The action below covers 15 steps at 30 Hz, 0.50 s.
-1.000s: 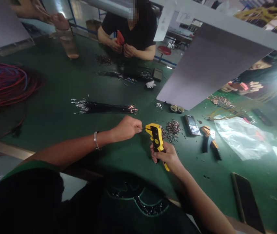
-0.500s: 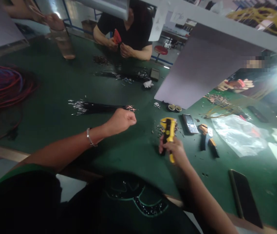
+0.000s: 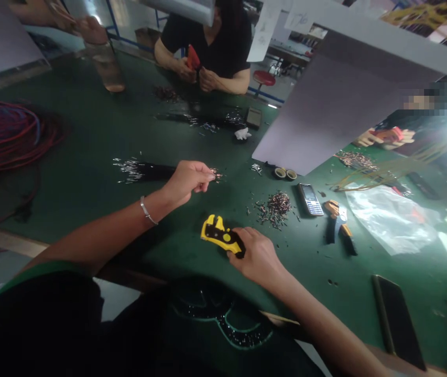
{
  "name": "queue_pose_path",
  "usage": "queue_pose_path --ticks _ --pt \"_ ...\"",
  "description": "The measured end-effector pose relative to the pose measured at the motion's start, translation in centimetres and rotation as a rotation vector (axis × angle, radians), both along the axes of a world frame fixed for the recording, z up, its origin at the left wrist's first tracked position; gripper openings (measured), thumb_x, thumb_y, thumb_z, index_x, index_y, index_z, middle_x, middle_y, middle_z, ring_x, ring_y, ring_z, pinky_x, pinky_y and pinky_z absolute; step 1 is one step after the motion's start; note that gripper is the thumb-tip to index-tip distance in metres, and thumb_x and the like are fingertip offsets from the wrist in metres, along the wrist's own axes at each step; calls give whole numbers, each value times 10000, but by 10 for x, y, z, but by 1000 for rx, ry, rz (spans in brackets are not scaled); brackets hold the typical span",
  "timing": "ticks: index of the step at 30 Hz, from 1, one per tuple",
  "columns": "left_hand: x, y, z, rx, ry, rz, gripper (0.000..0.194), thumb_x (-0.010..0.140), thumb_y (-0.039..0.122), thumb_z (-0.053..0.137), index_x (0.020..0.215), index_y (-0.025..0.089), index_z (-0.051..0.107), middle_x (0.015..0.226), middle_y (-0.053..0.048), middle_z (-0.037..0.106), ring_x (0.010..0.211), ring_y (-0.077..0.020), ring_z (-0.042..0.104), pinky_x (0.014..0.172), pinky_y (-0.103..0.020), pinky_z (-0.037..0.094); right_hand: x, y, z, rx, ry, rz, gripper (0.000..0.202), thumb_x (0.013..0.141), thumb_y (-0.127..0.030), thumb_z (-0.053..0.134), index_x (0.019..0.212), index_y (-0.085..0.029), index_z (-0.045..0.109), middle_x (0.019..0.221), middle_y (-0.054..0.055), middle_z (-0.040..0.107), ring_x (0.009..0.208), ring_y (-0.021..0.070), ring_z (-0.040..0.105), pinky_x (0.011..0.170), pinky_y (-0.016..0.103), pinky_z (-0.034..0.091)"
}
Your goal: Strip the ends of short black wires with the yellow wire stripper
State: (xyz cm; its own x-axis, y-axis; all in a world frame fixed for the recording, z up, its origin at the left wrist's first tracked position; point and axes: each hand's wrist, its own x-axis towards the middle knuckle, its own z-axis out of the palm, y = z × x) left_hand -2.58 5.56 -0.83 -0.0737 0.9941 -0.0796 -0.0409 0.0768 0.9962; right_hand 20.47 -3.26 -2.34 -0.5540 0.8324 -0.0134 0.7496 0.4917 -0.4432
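My left hand (image 3: pixel 192 181) is pinched closed over the copper-tipped end of a bundle of black wires (image 3: pixel 152 172) lying on the green table. What its fingertips hold, if anything, is too small to name. My right hand (image 3: pixel 257 255) grips the handles of a yellow and black wire stripper (image 3: pixel 221 235), whose jaws point left, below my left hand and apart from it. Beyond the right hand lies a pile of small cut pieces (image 3: pixel 279 205).
A keypad phone (image 3: pixel 310 199), orange-handled pliers (image 3: pixel 340 225), a plastic bag (image 3: pixel 390 217) and a black phone (image 3: pixel 398 319) lie right. Red cable coils (image 3: pixel 3 139) lie left. A grey panel (image 3: pixel 325 104) stands at the back. Across the table, a person (image 3: pixel 207 47) holds a red tool.
My right hand has brought the stripper left from over the pile and turned its jaws leftward, uncovering the pile. My left hand has gone from a fist to a pinch and risen slightly.
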Motion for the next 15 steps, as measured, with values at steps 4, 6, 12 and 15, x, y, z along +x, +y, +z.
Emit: queue_pose_path --ticks 4,6,12,15 --pt "0 0 -3 -5 -16 0 142 692 163 715 612 139 600 397 24 515 356 -37 390 411 -237 215 -14 1 1 130 -210 133 439 828 -331 558 1213 -120 575 1004 145 634 905 290 564 795 405 432" --pt "1 0 -4 -15 -21 -3 142 686 162 714 604 143 599 396 23 516 358 -38 392 409 -239 213 -16 8 3 170 -277 156 459 853 -342 539 1256 -122 554 1015 152 628 913 294 553 795 404 417" --pt "1 1 -5 -26 -13 2 154 705 145 702 593 144 597 397 20 515 364 -36 387 419 -243 216 19 50 14 221 -430 95 402 850 -327 557 1209 -149 588 955 136 637 888 281 558 771 372 389" --pt "1 1 -6 -26 -13 1 153 706 142 706 592 142 603 399 18 517 367 -35 389 424 -239 223 53 67 19 284 -488 10 415 847 -332 557 1209 -130 591 944 139 647 859 279 569 751 371 390"
